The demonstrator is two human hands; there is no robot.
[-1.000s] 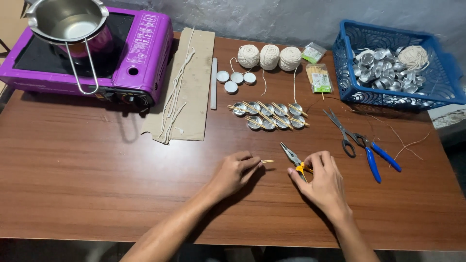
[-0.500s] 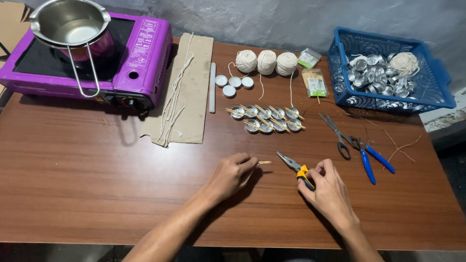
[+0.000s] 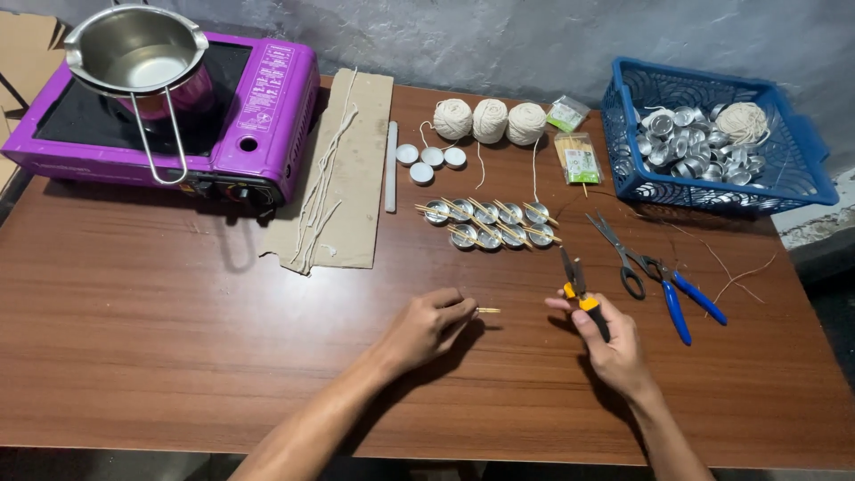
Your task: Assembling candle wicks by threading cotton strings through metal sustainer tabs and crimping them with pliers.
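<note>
Head view, reading left to right. One purple stove (image 3: 178,107) is sitting at far left with one steel pot (image 3: 138,49) on it. One cardboard sheet (image 3: 343,169) is carrying a few loose wicks (image 3: 322,174), too tangled to count. One white stick (image 3: 390,167) is lying beside it. Four white tealights (image 3: 431,158), three twine balls (image 3: 489,120), nine metal cups (image 3: 488,223) in two rows, each with a skewer across.

Left hand (image 3: 426,325) is resting on the table (image 3: 134,312), fingers closed, pinching one short stick (image 3: 487,310). The stick's long axis is running left-right, free tip pointing right, toward the other hand.

Right hand (image 3: 610,343) is gripping the yellow-black handles of one pair of pliers (image 3: 577,287), raised, nose pointing away from the person. The nose is lying right of and just beyond the stick tip, apart from it; the right hand is the nearer one to that tip.

Further right: one pair of scissors (image 3: 619,249), one pair of blue pliers (image 3: 681,294), two packets (image 3: 577,147), one blue basket (image 3: 712,134) holding many cups, uncounted, and one more twine ball.
</note>
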